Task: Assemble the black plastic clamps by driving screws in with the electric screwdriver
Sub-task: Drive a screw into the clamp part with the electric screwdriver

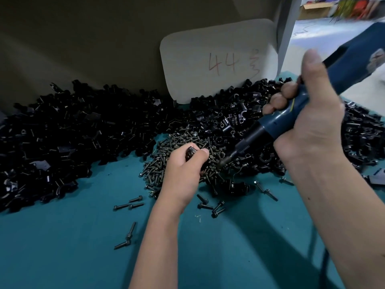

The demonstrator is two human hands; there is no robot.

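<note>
- Left hand (186, 163): fingers and thumb curled around one black plastic clamp (190, 152), held over the screw pile (183, 161).
- Right hand (308, 124): wrapped around the blue electric screwdriver (295, 113), thumb raised; the tool slants down-left, its bit tip (224, 162) at the screw pile just beside the left hand.
- Heaps of black clamp parts (68, 132) lie on the teal table (73, 247), left and right of the screws.
- Loose screws (128, 205) lie scattered nearer the viewer.
- Card marked "44" (218, 59) stands upright behind the heaps.

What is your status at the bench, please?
Left hand grips small black plastic clamp. Right hand holds blue electric screwdriver, tip in loose dark metal screws. Nothing blocking.
</note>
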